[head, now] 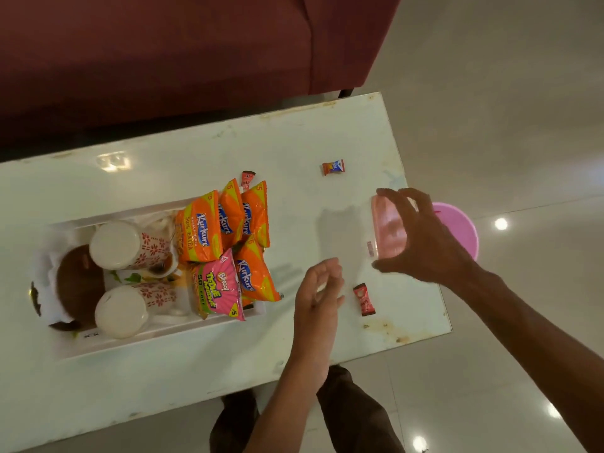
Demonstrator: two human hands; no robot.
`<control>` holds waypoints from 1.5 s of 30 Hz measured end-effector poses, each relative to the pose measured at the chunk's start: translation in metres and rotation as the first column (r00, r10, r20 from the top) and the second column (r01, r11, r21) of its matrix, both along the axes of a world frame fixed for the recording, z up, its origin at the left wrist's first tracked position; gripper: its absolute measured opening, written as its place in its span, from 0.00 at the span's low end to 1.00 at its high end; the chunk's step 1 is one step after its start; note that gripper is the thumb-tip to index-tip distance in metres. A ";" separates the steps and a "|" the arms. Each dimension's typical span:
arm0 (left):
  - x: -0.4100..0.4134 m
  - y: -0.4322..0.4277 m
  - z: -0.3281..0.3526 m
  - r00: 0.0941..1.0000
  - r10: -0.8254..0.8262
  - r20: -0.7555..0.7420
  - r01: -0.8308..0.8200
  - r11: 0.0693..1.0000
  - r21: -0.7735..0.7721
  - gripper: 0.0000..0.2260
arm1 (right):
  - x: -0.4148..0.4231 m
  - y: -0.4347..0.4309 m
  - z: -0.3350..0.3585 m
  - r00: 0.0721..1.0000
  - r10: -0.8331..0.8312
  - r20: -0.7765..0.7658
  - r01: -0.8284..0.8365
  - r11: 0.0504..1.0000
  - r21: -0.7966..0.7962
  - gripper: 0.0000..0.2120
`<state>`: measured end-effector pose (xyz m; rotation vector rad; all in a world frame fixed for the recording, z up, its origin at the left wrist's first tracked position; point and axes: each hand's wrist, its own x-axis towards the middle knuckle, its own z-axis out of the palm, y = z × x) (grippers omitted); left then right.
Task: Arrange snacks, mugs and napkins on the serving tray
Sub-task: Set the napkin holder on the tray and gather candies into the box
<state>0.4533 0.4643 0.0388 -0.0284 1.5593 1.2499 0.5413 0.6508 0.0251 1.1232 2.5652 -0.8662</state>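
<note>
Head view, one frame. White table [327, 132] bears a white serving tray [157, 338] at left. On the tray: two mugs [121, 245] with red flower print, lying on their sides, bases toward the camera; one brown round item [76, 282] on white napkins [54, 256]; four orange snack packets [199, 223] and one pink snack packet [219, 289], overlapping at the tray's right end. Loose on the table: three small red candies, one [247, 178] just beyond the orange packets, one [333, 167] farther right, one [364, 299] near the front edge. Right hand [421, 237] has its fingers spread and curled around one clear pink-tinted container [387, 230] at the table's right edge. Left hand [318, 289] half curled, holding nothing, between tray and nearest candy. One pink tub [461, 227] on the floor beyond.
</note>
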 end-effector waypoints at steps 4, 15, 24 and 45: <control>-0.009 0.018 0.000 0.992 0.005 0.128 -0.012 0.998 0.055 0.22 | 0.007 -0.038 0.048 0.987 0.057 -0.147 -0.075 0.990 -0.122 0.56; -0.019 0.010 0.009 0.980 -0.051 0.193 0.024 0.990 0.139 0.17 | -0.006 -0.079 0.095 0.984 -0.034 -0.176 -0.004 0.978 -0.207 0.53; -0.036 -0.018 0.003 0.915 0.088 0.393 -0.186 0.958 0.219 0.27 | -0.015 -0.061 0.114 0.962 -0.188 -0.199 0.026 0.786 -0.617 0.51; -0.050 -0.096 0.008 0.785 0.186 0.591 -0.428 0.852 0.301 0.27 | -0.003 -0.008 -0.080 0.981 0.038 0.191 -0.073 0.981 0.180 0.46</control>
